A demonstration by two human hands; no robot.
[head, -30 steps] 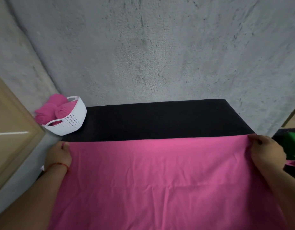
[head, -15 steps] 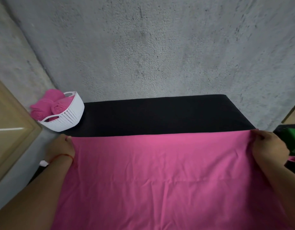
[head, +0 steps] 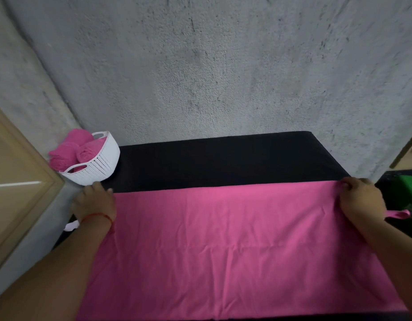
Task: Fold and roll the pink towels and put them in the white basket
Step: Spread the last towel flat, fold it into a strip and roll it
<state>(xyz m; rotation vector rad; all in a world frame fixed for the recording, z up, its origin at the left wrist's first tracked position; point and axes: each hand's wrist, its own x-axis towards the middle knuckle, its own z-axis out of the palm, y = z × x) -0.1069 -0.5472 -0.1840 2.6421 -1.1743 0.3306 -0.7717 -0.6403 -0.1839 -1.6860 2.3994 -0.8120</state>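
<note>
A large pink towel (head: 228, 246) lies spread flat over the near part of a black-covered table (head: 223, 161). My left hand (head: 93, 202) grips the towel's far left corner. At the far right corner my right hand (head: 360, 200) pinches the edge with curled fingers. A white perforated basket (head: 100, 165) stands at the table's far left end. It holds rolled pink towels (head: 77, 150), stacked above its rim.
A rough grey concrete wall (head: 223, 77) rises right behind the table. A beige door or cabinet panel (head: 17, 181) is at the left. A green object (head: 411, 191) and a small pink loop (head: 397, 214) sit off the right end.
Both hands have carried the towel's far edge a little farther up the table, and my head has tilted so the table sits lower in view.
</note>
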